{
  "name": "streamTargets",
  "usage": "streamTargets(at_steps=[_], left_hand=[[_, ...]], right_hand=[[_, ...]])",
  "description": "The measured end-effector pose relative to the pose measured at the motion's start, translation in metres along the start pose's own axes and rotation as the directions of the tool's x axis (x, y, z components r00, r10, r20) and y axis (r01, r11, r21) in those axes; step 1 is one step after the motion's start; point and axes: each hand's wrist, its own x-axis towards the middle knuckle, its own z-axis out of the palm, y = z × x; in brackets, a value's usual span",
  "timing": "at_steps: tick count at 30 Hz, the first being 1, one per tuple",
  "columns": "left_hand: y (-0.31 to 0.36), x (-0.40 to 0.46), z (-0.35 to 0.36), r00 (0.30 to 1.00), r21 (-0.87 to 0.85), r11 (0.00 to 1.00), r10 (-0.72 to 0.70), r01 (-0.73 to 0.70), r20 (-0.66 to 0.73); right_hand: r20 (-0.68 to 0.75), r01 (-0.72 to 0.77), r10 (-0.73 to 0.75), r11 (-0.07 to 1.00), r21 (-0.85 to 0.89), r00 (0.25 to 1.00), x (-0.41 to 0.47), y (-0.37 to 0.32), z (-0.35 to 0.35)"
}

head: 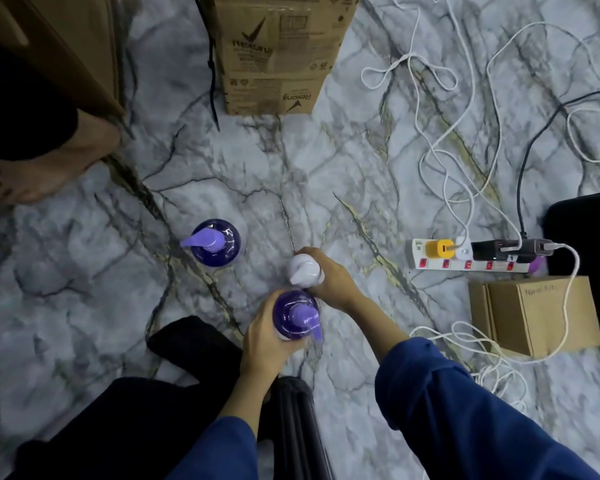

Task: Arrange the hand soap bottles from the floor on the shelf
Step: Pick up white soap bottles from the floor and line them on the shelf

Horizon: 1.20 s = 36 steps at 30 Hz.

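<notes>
Two pump bottles gripped over marble floor; third bottle standing apart.

Purple bottle [296, 318] clasped from its left side by left hand [264, 336], fingers curled round body, pump spout pointing toward lower right. White bottle [305, 270] directly beyond, touching purple bottle, grasped from its right side by right hand [333, 282], fingertips wrapped over far edge. Second purple bottle [215, 242] upright on floor [84, 271], well apart to left, untouched. Power strip [471, 259] with plugs and white cables to right, small cardboard box [534, 313] just beside it; large printed carton [278, 53] at top.
</notes>
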Motion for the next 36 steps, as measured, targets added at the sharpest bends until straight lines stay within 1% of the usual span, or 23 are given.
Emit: streamTargets(at_steps=[3,6,9,12,15,17,20,22,25,30,33,36], left_hand=[[0.003,0.003,-0.006,0.999,-0.053,0.998,0.014,-0.016,-0.033],[0.012,0.007,-0.01,0.996,-0.042,0.997,0.068,-0.07,-0.057],[0.03,0.01,-0.016,0.994,-0.117,0.99,0.072,-0.082,-0.087],[0.053,0.011,-0.023,0.986,-0.189,0.973,0.108,-0.131,-0.125],[0.081,0.006,-0.032,0.965,-0.249,0.944,0.17,-0.218,-0.201],[0.103,0.002,-0.04,0.94,-0.289,0.912,0.216,-0.29,-0.262],[0.14,-0.009,-0.055,0.901,-0.331,0.859,0.285,-0.391,-0.326],[0.161,-0.017,-0.067,0.873,-0.346,0.82,0.337,-0.456,-0.354],[0.19,-0.032,-0.088,0.812,-0.322,0.768,0.413,-0.554,-0.411],[0.235,-0.07,-0.125,0.687,-0.287,0.651,0.514,-0.702,-0.514],[0.258,-0.101,-0.151,0.579,-0.225,0.574,0.564,-0.787,-0.588],[0.277,-0.133,-0.183,0.482,-0.143,0.54,0.561,-0.829,-0.673]], right_hand=[[-0.056,-0.057,0.069,0.98,0.19,0.996,-0.005,0.002,0.0],[-0.127,-0.093,0.15,0.924,0.37,0.981,-0.012,0.001,0.001],[-0.219,-0.024,0.158,0.857,0.514,0.963,-0.021,-0.01,-0.002],[-0.318,0.064,0.168,0.793,0.606,0.933,-0.032,-0.028,-0.009],[-0.44,0.168,0.194,0.733,0.659,0.877,-0.044,-0.048,-0.018],[-0.491,0.227,0.208,0.692,0.685,0.846,-0.053,-0.064,-0.026],[-0.592,0.363,0.179,0.642,0.675,0.785,-0.071,-0.092,-0.044],[-0.663,0.446,0.128,0.645,0.62,0.737,-0.082,-0.112,-0.057],[-0.748,0.56,0.046,0.632,0.535,0.662,-0.103,-0.144,-0.076],[-0.817,0.693,-0.06,0.569,0.444,0.573,-0.146,-0.198,-0.098],[-0.851,0.771,-0.112,0.495,0.401,0.514,-0.175,-0.233,-0.105],[-0.87,0.839,-0.19,0.419,0.348,0.456,-0.207,-0.273,-0.105]])
